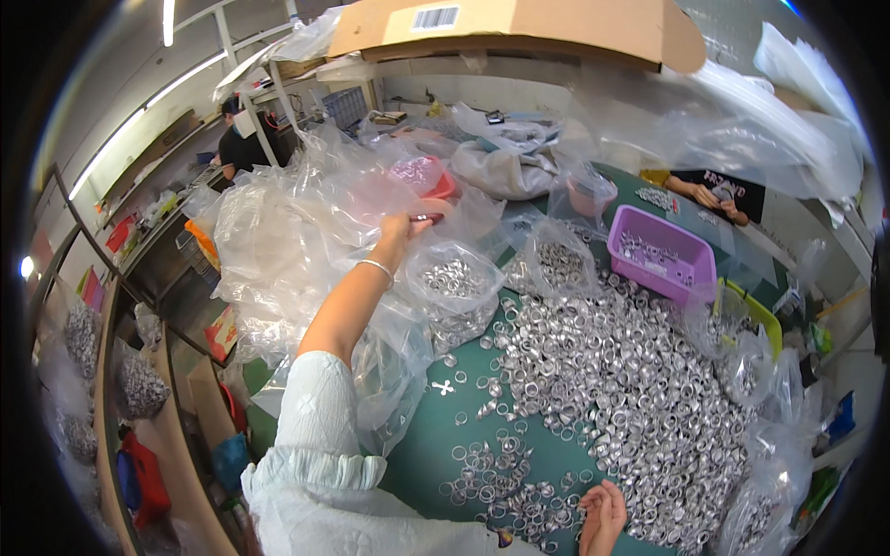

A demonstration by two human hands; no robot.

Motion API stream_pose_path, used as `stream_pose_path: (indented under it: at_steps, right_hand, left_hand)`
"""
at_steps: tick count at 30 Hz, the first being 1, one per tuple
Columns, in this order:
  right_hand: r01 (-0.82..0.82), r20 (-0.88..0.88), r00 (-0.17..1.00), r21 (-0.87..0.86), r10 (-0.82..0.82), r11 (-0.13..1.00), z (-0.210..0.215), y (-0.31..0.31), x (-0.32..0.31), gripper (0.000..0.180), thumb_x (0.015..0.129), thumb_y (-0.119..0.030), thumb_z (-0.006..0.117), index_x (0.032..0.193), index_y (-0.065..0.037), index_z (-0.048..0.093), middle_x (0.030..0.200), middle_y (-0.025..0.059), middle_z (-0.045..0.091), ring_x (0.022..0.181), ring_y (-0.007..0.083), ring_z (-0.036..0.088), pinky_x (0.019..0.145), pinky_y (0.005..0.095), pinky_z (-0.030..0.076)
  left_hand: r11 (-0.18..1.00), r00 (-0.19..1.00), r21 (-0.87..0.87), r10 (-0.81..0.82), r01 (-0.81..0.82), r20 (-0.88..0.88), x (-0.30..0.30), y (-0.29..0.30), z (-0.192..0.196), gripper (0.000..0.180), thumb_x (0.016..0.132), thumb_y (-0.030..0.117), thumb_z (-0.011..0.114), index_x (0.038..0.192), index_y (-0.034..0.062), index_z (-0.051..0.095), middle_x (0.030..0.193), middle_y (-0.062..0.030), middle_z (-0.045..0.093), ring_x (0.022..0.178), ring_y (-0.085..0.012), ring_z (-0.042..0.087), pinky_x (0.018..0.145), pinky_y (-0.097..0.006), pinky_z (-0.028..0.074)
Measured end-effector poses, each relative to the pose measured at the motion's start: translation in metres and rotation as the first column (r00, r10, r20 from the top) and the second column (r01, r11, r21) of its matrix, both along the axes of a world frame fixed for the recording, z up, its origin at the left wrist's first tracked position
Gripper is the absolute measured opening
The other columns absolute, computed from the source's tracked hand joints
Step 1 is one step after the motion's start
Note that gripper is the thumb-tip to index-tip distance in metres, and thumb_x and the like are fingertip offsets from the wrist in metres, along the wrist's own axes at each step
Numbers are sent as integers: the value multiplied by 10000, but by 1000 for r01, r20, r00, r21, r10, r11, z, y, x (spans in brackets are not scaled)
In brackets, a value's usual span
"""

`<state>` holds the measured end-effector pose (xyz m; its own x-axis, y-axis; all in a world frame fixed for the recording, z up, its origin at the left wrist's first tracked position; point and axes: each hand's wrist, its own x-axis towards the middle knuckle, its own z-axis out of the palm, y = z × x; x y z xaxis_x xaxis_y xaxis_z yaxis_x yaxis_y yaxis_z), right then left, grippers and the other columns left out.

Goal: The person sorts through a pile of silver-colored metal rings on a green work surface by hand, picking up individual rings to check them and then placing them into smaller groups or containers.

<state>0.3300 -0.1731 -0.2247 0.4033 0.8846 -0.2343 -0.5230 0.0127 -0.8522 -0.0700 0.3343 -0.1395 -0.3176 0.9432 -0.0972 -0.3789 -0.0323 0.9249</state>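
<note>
The left hand [400, 225] reaches forward over the clear plastic bags [278, 232], fingers pinching a small dark red object [426, 219] whose long axis runs roughly left to right. The right hand [603, 510] rests on the green worktop [426, 445], fingers curled loosely, touching the heap of silver metal rings [612, 371].

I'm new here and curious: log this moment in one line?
left hand: grips small dark object, over bags | right hand: rests beside metal rings | green table
</note>
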Motion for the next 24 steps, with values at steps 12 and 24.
stream_pose_path:
  at_steps: [12,24]
  right_hand:
    - [-20,365,931,128,-28,992,24,7,-1,248,851,-95,539,1056,43,523,859,70,573,785,124,531,723,249,423]
    - [146,849,521,-194,91,970,44,-76,11,198,750,1,590,947,-5,607,820,75,607,725,157,545,646,248,410]
  left_hand:
    - [973,-13,232,232,8,-973,-17,-12,62,384,740,274,565,949,-48,553,862,-275,594,756,-407,604,654,-448,484]
    - [247,-257,-334,-299,910,-919,153,-411,107,324,765,91,618,1069,12,536,911,-127,557,818,-275,564,728,-342,468]
